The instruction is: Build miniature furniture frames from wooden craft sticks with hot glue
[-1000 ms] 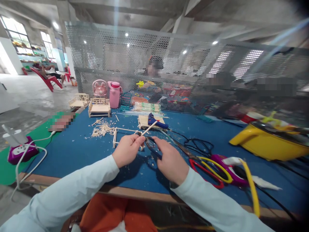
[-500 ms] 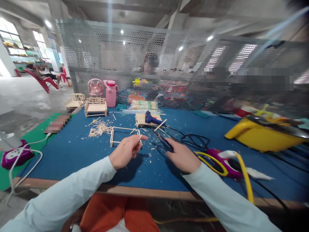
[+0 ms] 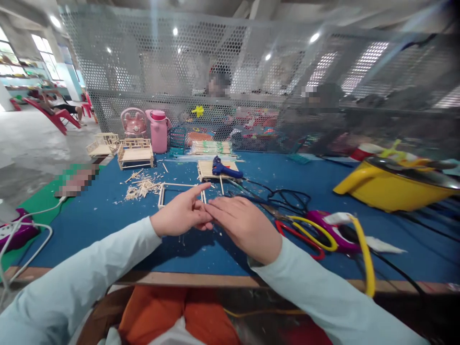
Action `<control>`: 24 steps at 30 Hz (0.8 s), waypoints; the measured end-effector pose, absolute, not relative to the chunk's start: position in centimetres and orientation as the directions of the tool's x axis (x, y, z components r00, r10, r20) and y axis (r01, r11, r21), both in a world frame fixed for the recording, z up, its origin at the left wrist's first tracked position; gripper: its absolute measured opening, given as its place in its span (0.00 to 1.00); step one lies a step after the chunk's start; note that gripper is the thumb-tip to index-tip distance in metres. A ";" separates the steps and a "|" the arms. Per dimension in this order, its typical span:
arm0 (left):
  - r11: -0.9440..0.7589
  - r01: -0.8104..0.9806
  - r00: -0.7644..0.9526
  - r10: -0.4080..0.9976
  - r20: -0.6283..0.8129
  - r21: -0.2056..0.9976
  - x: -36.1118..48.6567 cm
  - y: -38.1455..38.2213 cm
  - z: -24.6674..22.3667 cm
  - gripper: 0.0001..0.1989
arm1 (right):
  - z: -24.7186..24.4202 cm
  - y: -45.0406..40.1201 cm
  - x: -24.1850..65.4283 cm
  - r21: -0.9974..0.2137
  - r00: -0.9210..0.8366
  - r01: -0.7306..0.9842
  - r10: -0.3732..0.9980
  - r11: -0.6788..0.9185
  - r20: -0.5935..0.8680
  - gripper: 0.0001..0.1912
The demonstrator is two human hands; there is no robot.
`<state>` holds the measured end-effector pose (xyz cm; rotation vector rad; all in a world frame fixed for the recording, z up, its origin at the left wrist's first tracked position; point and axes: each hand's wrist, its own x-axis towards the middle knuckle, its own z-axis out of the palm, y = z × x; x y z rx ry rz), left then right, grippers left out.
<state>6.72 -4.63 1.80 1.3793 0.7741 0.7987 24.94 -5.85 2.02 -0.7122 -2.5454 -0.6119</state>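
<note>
My left hand (image 3: 183, 211) is over the blue table, its index finger stretched out and its other fingers curled together; what they pinch, if anything, is too small to name. My right hand (image 3: 247, 227) meets its fingertips, palm down with fingers nearly straight; its palm side is hidden. Just behind my left hand stands a small frame of wooden sticks (image 3: 179, 185), partly covered by it. A blue glue gun (image 3: 226, 169) rests on a flat stick piece (image 3: 205, 168), with one loose stick (image 3: 222, 186) in front of it.
Stick offcuts (image 3: 143, 188) lie left of the frame, near two small stick chairs (image 3: 135, 154). Scissors with red and yellow handles (image 3: 311, 230), a purple power strip (image 3: 323, 218) and a yellow pan (image 3: 388, 184) are at the right. A perforated screen (image 3: 179, 72) stands behind.
The dark tool has left my right hand, which has moved left against my left hand. The stick near the glue gun now points toward me. The view has shifted slightly.
</note>
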 end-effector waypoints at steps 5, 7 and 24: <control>-0.344 0.414 0.436 0.887 0.148 0.843 2.7 -2.9 3.3 0.25 | 1.8 -1.8 24.1 0.113 -0.790 0.510 0.412 0.853 0.454 0.14; -0.384 0.610 0.316 0.920 0.231 0.693 0.1 -2.6 3.2 0.21 | 1.2 -0.4 24.1 -0.039 -0.711 0.551 0.493 0.834 0.502 0.12; -0.446 0.664 0.349 0.895 0.279 0.600 -0.6 -2.3 0.1 0.16 | -0.6 -0.9 23.8 -0.176 -0.482 0.611 0.538 0.772 0.691 0.09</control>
